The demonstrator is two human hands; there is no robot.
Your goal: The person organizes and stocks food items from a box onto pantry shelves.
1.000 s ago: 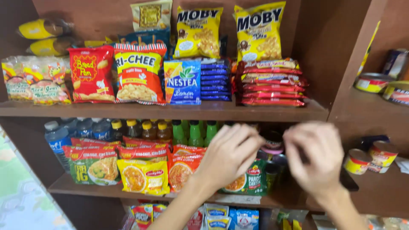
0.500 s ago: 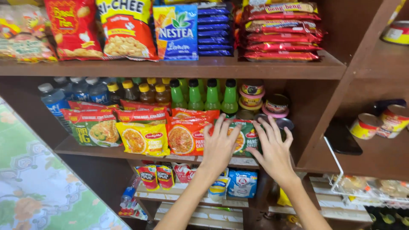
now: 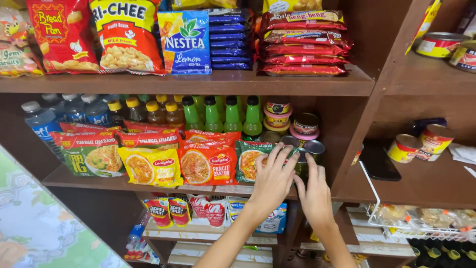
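My left hand (image 3: 272, 179) lies flat with spread fingers on a green noodle packet (image 3: 247, 160) at the right end of a row of packets on the middle shelf (image 3: 99, 183). Beside it, my right hand (image 3: 312, 192) reaches up with its fingertips against a dark tin can (image 3: 314, 147) in the shelf's right corner. Neither hand grips anything. To the left of the green packet stand an orange noodle packet (image 3: 208, 164) and a yellow noodle packet (image 3: 151, 166).
Green bottles (image 3: 223, 114), brown bottles and water bottles (image 3: 42, 121) stand behind the packets, with stacked small tins (image 3: 277, 111). Snack bags fill the upper shelf (image 3: 198, 83). Cans (image 3: 404, 148) and a dark phone (image 3: 377, 161) sit on the right-hand shelf above a wire rack (image 3: 396, 223).
The view dropped from the upper shelf. Both hands moved down and forward from in front of the shelf onto the green packet and the tins, and drew close together.
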